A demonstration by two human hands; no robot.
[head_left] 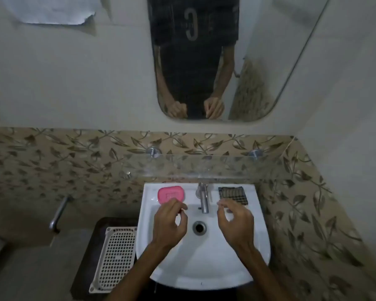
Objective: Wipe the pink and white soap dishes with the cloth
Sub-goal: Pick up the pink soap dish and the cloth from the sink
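A pink soap dish (171,194) lies on the back left ledge of the white sink (204,268). A dark checked cloth (233,195) lies on the back right ledge. My left hand (169,224) hovers over the basin just in front of the pink dish, fingers loosely curled and empty. My right hand (234,222) hovers just in front of the cloth, fingers curled apart, holding nothing. A white perforated tray (115,257), possibly the white soap dish, rests on a dark surface left of the sink.
A chrome tap (202,197) stands between the dish and the cloth, above the drain (199,227). A glass shelf (204,167) juts out over the sink's back edge, with a mirror (215,61) above. A metal pipe (58,213) sticks out at the left.
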